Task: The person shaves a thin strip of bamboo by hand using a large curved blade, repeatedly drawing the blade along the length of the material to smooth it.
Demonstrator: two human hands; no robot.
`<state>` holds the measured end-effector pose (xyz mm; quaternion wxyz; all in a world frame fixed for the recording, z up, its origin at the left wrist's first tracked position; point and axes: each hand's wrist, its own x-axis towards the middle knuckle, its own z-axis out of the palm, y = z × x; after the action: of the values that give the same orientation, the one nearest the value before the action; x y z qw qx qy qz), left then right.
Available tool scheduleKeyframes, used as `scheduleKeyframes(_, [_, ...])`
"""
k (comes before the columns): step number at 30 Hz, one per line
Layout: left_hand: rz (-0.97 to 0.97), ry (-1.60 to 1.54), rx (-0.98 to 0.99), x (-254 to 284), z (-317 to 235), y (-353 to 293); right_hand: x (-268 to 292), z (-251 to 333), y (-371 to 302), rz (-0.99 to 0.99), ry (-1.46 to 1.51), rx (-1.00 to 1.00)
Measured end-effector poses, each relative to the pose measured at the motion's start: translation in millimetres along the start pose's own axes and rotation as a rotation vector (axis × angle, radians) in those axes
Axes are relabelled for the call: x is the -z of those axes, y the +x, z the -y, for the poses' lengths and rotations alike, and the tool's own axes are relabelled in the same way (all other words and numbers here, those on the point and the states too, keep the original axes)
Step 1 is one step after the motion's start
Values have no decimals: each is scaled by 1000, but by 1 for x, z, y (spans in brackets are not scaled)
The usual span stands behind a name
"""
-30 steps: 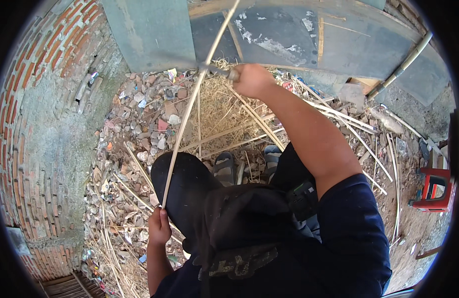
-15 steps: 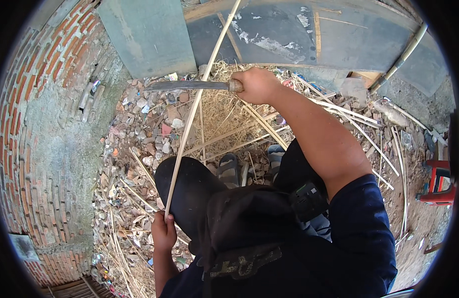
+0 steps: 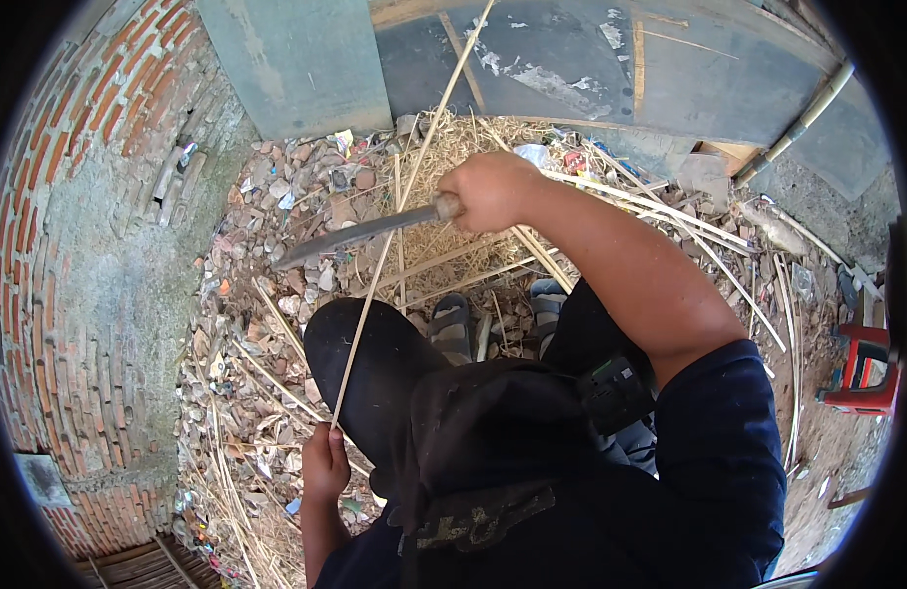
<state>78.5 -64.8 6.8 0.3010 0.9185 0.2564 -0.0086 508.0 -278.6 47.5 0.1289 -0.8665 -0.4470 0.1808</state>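
My left hand (image 3: pixel 326 465) is closed on the lower end of a long, thin pale strip (image 3: pixel 377 280), which looks like bamboo. The strip slants up across my left knee and past the pile of shavings toward the top of the view. In my closed right hand (image 3: pixel 495 192) is the wooden handle of a machete (image 3: pixel 360 234). Its long dark blade points left and slightly toward me, crossing the strip at about mid-length. Whether the edge touches the strip I cannot tell. Curly pale shavings (image 3: pixel 463 142) lie heaped on the ground beyond my sandalled feet.
Rubble and litter (image 3: pixel 277 196) cover the ground. More pale strips (image 3: pixel 660 208) lie to the right and at lower left. A brick wall (image 3: pixel 90 344) stands on the left, grey panels (image 3: pixel 561 59) along the far side. A red plastic stool (image 3: pixel 856 368) is at the right.
My right hand has come nearer, and the machete's blade has tilted from level so its tip points lower. The strip's far end has shifted slightly right. My left hand stays nearly in place.
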Motion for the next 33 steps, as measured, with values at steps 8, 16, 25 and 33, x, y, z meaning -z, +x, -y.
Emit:
scheduleKeyframes(8, [-111, 316, 39, -10, -15, -5, -7, -10, 5, -42, -7, -74])
scheduleKeyframes(16, [-191, 306, 34, -29, -3, 2, -21, -14, 11, -111, 100, 25])
scheduleKeyframes(25, [-133, 225, -16, -19, 9, -4, -9, 16, 4, -82, -82, 20])
scheduleKeyframes(33, [-109, 240, -42, -19, 9, 2, -7, -6, 8, -109, 72, -84])
